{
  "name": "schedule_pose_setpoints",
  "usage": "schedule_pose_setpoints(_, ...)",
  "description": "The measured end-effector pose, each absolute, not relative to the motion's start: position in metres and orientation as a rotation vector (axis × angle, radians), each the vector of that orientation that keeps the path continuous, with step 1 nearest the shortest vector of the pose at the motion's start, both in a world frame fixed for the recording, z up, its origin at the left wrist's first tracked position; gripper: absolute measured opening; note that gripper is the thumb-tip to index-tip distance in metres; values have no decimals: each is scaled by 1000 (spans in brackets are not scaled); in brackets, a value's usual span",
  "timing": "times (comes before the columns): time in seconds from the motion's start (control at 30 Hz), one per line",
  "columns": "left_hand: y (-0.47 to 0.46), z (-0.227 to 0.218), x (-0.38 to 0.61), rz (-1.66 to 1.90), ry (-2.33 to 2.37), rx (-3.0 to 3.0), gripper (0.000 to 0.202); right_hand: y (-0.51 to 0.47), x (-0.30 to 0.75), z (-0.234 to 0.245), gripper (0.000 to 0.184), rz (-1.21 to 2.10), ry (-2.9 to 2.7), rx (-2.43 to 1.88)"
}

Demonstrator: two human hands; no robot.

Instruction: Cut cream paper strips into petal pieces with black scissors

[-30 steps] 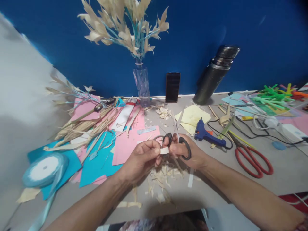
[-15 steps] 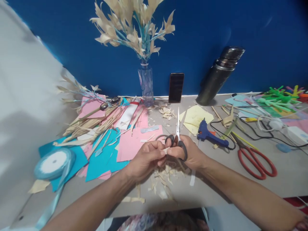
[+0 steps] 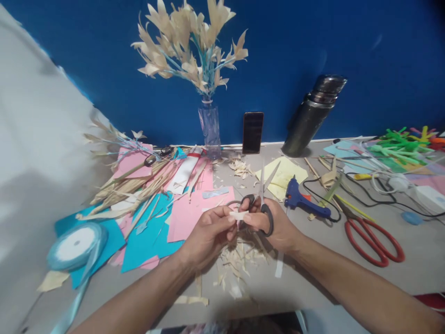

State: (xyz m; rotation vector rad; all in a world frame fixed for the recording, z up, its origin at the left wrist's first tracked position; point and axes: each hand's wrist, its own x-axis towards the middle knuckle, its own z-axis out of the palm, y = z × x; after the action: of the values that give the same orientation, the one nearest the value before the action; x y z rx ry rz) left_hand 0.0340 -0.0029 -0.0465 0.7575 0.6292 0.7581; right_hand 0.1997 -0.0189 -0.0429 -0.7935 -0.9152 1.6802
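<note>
- The short, pale, flat strip (image 3: 239, 216) sat between your two hands, its long axis running side to side, neither hand nearer.
- Your left hand (image 3: 211, 228) pinched one end; your right hand (image 3: 281, 227) had its thumb at the other, and also held the black-handled metal scissors (image 3: 269, 221), blades parted, pointing away from you.
- Cream scraps (image 3: 239, 260) littered the grey table (image 3: 323, 260) below; the blue plastic glue gun (image 3: 306, 202) lay near, rightward.
</note>
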Motion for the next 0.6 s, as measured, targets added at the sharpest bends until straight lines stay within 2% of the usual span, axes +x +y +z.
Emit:
schedule_pose_setpoints(0.37, -6, -44, 32, 710, 531, 726, 23, -16, 200, -41, 29, 1839, -838, -652)
schedule_pose_setpoints(0.6, -1, -41, 30, 732, 553, 688, 16, -15, 204, -42, 35, 1702, -874, -787)
